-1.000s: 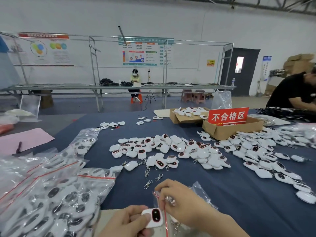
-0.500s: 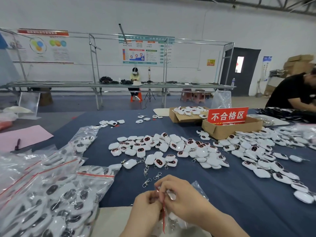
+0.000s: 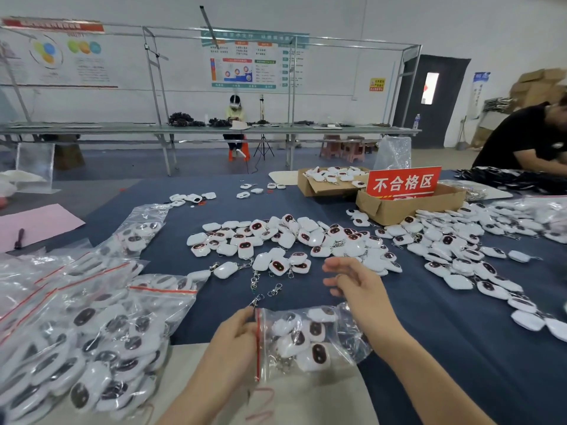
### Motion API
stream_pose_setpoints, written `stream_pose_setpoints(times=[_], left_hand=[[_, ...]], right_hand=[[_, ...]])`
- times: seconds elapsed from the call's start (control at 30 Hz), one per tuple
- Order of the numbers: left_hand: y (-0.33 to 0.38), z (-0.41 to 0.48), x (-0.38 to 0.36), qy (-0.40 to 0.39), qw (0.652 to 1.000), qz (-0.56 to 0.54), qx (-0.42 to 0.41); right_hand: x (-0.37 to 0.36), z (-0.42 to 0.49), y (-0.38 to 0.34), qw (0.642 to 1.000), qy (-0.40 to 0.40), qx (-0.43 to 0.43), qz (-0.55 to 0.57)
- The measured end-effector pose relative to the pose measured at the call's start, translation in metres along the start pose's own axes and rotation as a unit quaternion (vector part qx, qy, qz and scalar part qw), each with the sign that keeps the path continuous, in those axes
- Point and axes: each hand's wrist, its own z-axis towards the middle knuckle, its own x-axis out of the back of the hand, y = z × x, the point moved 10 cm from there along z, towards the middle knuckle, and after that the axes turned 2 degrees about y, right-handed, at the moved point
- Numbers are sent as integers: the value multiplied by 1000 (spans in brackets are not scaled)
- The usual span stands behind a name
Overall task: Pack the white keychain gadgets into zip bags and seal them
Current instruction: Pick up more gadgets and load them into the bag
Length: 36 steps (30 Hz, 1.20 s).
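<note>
A clear zip bag (image 3: 310, 335) with a red seal strip lies in front of me, holding several white keychain gadgets. My left hand (image 3: 236, 342) pinches the bag at its red-striped mouth. My right hand (image 3: 352, 282) hovers open above the table, beyond the bag and just short of the loose gadgets, holding nothing. A large heap of loose white gadgets (image 3: 285, 240) with dark red faces covers the middle of the blue table (image 3: 445, 332). Loose metal clasps (image 3: 260, 289) lie between the heap and the bag.
Filled zip bags (image 3: 76, 326) are stacked at my left. A cardboard box with a red sign (image 3: 405, 197) and a second box of gadgets (image 3: 331, 179) stand at the back. More gadgets (image 3: 475, 253) spread to the right, where a person in black (image 3: 527, 139) leans over the table.
My right hand has let go of the bag mouth and moved forward and right, toward the loose gadgets. The gadget my left hand held a second ago is gone from it; that hand now holds the bag mouth.
</note>
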Motion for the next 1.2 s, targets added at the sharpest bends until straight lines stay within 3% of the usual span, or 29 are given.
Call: stream_pose_setpoints(times=[0.33, 0.5, 0.7, 0.87, 0.97, 1.07, 1.2], left_hand=[[-9, 25, 37, 165, 980, 81, -69], [-1, 60, 37, 210, 937, 252, -125], [-1, 109, 40, 220, 904, 364, -52], [3, 126, 48, 263, 871, 413, -54], [8, 126, 50, 287, 876, 377, -91], [19, 119, 41, 271, 910, 265, -167], [34, 117, 2, 126, 941, 211, -233]], right_hand=[[-11, 30, 25, 997, 32, -53, 48], [-25, 52, 37, 996, 34, -69, 54], [-36, 72, 63, 994, 34, -87, 53], [-32, 78, 85, 994, 38, -93, 50], [-34, 79, 87, 995, 22, -87, 45], [-39, 78, 78, 998, -2, -55, 17], [-59, 74, 53, 997, -76, 29, -3]])
